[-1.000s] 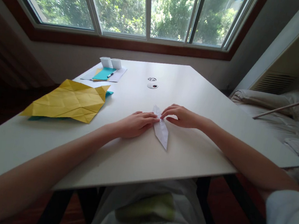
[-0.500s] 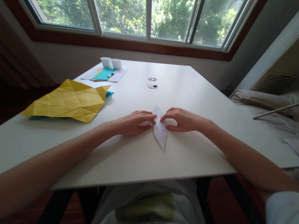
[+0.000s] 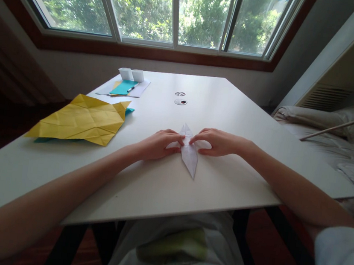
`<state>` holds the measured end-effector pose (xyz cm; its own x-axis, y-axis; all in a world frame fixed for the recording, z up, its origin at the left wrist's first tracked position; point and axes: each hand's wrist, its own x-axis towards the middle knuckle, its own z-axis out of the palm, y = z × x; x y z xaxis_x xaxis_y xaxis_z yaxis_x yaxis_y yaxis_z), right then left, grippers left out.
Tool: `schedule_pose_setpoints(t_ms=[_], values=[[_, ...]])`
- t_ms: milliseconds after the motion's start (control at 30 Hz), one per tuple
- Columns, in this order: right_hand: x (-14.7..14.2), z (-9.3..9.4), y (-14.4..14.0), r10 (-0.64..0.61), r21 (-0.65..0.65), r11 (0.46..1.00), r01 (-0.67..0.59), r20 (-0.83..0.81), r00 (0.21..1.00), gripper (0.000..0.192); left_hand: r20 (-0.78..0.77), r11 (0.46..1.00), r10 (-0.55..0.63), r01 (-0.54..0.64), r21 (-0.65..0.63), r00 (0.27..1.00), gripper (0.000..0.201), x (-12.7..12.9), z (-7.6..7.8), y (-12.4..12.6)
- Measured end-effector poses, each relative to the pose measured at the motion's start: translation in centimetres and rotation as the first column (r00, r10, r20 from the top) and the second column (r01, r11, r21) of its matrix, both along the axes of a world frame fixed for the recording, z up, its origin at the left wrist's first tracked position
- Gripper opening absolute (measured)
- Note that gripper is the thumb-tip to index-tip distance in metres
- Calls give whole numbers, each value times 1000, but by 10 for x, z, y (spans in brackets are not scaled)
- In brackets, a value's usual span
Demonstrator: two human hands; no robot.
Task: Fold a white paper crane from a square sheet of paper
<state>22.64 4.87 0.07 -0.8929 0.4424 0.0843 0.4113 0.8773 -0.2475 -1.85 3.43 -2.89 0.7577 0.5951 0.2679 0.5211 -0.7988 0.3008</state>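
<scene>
A folded white paper [image 3: 189,160], shaped like a narrow diamond with pointed ends, lies on the white table [image 3: 238,187] in front of me. My left hand [image 3: 163,145] rests at its left edge, fingertips on the middle of the paper and the thumb low beside the edge. From the right, my right hand [image 3: 216,142] presses a curved index finger onto the paper's middle, with its thumb near the right edge. Both hands are closed in a loose pinch about the paper. Part of its middle is hidden under my fingers.
At the left, a large creased yellow paper [image 3: 82,118] lies over a teal sheet [image 3: 130,111]. Farther back are a teal pad [image 3: 123,87], a pen [image 3: 131,88] and two white boxes [image 3: 131,74]. Two round table inserts [image 3: 180,102] sit beyond my hands.
My left hand's knuckles have risen slightly, its fingers more bent on the paper. The right hand and the paper have hardly moved.
</scene>
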Motion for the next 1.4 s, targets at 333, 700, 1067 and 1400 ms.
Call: schedule_pose_setpoints(t_ms=[333,700,1067,1400], values=[[0,0,0,6,-18,1000,-6,-9,1000,36,-59,996,-19,24,86,998,25,-1,0,4],[1,-1,1,-4,-31,1000,4,-13,1000,34,-139,952,-79,116,283,987,27,6,5,-6],[-7,-12,3,-110,-49,994,103,-170,979,18,144,975,222,-219,-37,964,21,16,0,-5],[-16,-21,6,-442,-227,893,388,-292,848,24,238,916,384,-336,-220,892,40,15,-7,1]])
